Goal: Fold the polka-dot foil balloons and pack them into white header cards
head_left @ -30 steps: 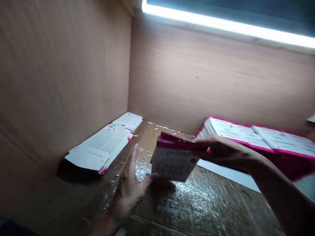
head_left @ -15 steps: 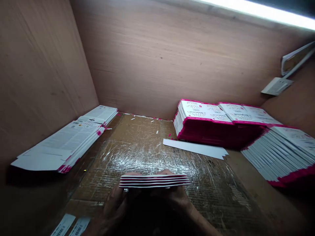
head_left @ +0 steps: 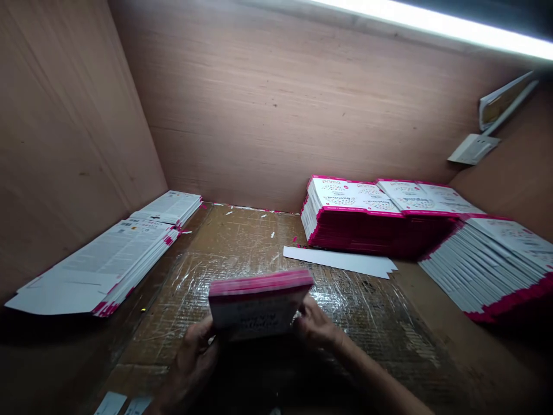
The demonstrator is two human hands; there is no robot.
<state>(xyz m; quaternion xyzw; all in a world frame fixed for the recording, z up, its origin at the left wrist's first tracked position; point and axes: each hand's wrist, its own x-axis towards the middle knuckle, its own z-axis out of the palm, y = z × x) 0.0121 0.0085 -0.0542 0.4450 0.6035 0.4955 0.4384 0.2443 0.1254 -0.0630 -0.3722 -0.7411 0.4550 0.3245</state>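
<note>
Holding a bundle of cartons (head_left: 260, 306) at lower centre of the frame, over the counter (head_left: 235, 248). Clamping its left end with the left hand (head_left: 194, 349) and its lower right corner with the right hand (head_left: 317, 325); hiding some fingertips behind the bundle. Touching on both sides, so ranking neither as nearer. Lying rightward in the frame from the left hand, leftward from the right. Running lengthwise from left to right, rising slightly at the right end. Pointing the magenta edge (head_left: 261, 282) upward, facing the printed side (head_left: 254, 320) toward the frame's bottom.
</note>
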